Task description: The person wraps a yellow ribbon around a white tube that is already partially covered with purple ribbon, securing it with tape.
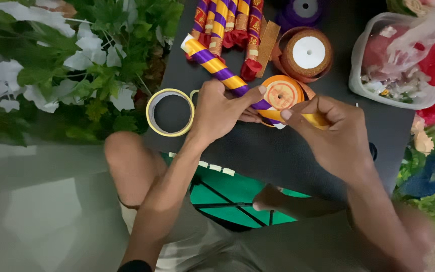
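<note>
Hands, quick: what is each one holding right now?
Left hand: closed around the striped purple-and-yellow stick, near its lower end.
Right hand: fingers pinching the yellow ribbon beside the orange spool.

Both forearms bare to elbow, no sleeves visible. Left hand (221, 112) and right hand (334, 135): no rings, no gloves, nails short. Dark band (135, 266) at left upper arm, poss. sleeve edge. Knees bare; garment below blurred, light-col.

A dark board (288, 151) carries a tape ring (170, 112) at left, wrapped sticks (230, 22) at the far edge, ribbon spools (305, 53) and a plastic container (393, 60) at right.
</note>
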